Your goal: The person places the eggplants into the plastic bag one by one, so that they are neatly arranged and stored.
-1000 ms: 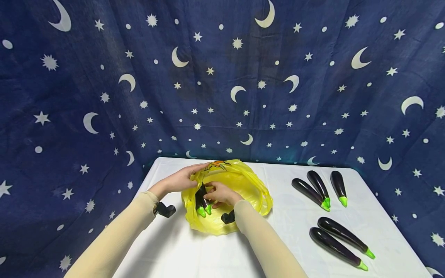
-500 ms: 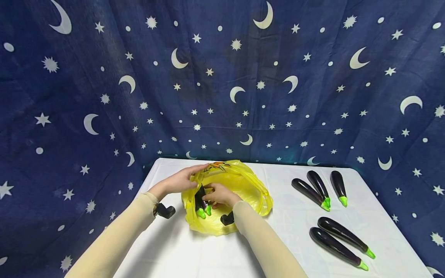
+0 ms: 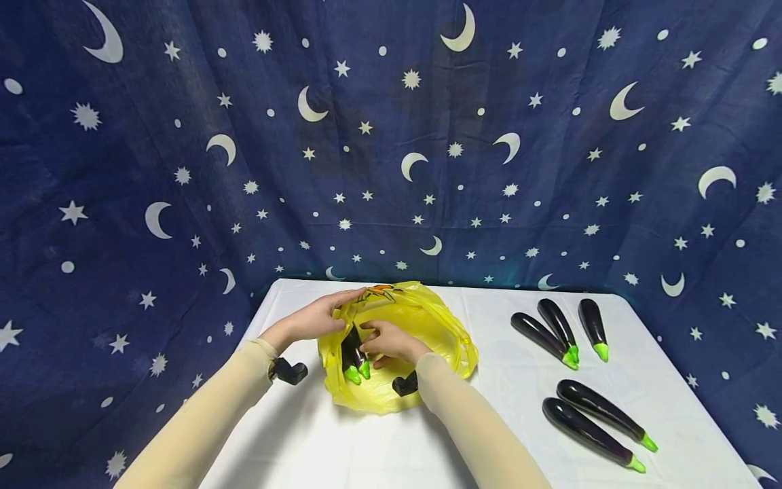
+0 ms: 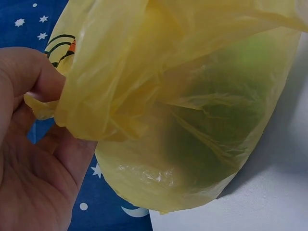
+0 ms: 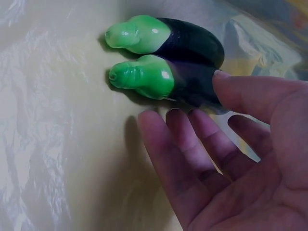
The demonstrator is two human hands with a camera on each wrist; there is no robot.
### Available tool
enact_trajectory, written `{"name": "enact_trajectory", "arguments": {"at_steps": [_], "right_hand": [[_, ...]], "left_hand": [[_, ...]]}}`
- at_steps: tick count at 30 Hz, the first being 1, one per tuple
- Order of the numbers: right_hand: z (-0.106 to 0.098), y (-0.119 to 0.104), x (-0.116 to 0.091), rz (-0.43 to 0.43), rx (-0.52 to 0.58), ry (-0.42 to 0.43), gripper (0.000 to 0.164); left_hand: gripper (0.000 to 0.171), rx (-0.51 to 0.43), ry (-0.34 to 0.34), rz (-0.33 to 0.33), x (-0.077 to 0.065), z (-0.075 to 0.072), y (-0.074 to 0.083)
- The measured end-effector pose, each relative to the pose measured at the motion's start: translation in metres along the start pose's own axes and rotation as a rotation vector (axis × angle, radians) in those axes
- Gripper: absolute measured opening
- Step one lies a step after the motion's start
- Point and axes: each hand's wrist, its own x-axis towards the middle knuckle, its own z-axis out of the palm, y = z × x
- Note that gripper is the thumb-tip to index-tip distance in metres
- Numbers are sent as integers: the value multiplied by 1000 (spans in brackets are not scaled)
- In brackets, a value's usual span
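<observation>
A yellow plastic bag [image 3: 421, 316] lies with its mouth facing me. My left hand [image 3: 314, 318] holds the upper left of its rim; in the left wrist view the bunched edge [image 4: 103, 108] sits between thumb and fingers. Two dark eggplants with green stem ends lie side by side inside, against the bag's left wall: an outer eggplant [image 5: 199, 41] and an inner eggplant [image 5: 192, 82]. My right hand [image 3: 394, 339] reaches into the bag, fingers loosely bent and apart. Its thumb tip [image 5: 224, 79] overlaps the inner eggplant's dark body in the right wrist view, and its palm holds nothing.
On the white table [image 3: 489, 435], several more eggplants lie to the right of the bag: a group of three [image 3: 556, 326] farther back and a pair [image 3: 595, 428] nearer me. A dark blue curtain [image 3: 391, 170] with moons and stars hangs behind the table.
The two eggplants in the bag have shifted very slightly toward me. My right hand has eased a little to the right of them, while my left hand keeps its hold on the rim.
</observation>
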Motion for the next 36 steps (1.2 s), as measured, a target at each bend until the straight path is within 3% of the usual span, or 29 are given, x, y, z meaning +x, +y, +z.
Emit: {"name": "enact_trajectory", "arguments": {"at_steps": [12, 21, 36], "right_hand": [[-12, -6, -22, -81, -81, -30, 61], [-23, -9, -53, -121, -167, -65, 62], [-50, -13, -109, -179, -229, -90, 59]], "left_hand": [[80, 5, 5, -8, 1, 2, -1], [80, 11, 1, 5, 3, 3, -3], [78, 5, 4, -54, -1, 3, 1]]}}
